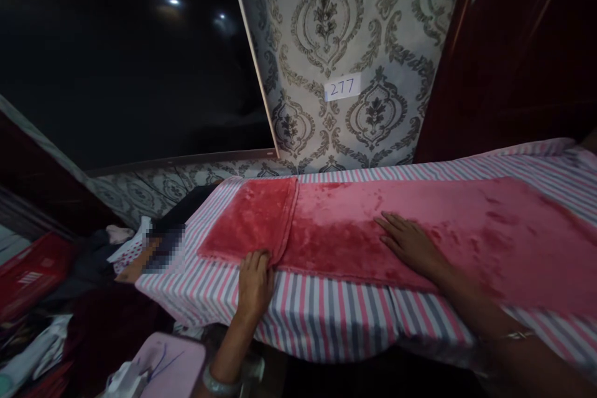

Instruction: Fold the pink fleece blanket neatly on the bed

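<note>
A long red plush blanket [345, 245] lies along a surface draped with a striped sheet [326, 317]. Its left end is folded over into a double layer with a rounded edge. My left hand [255, 280] is at the near corner of that fold, fingers curled over the blanket's edge and closed on it; the thumb is partly hidden. Farther right, my right hand [413, 245] rests palm down on the single layer, fingers stretched out and slightly apart. Darker brushed patches show in the pile around it.
Behind the surface stands a patterned wall with a paper label [342, 86]. A large dark screen [140, 62] is at upper left, a dark red wooden panel [513, 56] at right. At lower left are a pink stool [180, 364], a red box [35, 277] and piled clothes.
</note>
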Motion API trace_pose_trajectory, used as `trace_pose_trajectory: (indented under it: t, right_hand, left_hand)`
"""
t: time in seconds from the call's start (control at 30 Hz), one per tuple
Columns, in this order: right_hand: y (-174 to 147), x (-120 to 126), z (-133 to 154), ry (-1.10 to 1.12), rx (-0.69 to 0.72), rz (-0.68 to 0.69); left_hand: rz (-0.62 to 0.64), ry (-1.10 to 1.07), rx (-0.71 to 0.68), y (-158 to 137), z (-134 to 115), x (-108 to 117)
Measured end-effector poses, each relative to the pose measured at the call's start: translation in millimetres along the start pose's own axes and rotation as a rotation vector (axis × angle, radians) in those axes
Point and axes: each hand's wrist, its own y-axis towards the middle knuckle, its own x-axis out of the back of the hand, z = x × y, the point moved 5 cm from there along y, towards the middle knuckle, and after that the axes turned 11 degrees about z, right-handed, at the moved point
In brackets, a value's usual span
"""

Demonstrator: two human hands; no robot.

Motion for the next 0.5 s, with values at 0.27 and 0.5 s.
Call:
trace_pose_trajectory:
  t: [0.27, 0.5]
  right_hand:
    - [1, -1, 0, 0.011, 0.0, 0.003]
    - [1, -2, 2, 0.011, -0.019, -0.002]
  left_hand:
    - [0.051, 0.008, -0.084, 3, -13, -3]
    - [0.086, -0.241, -0.031, 31, -2, 23]
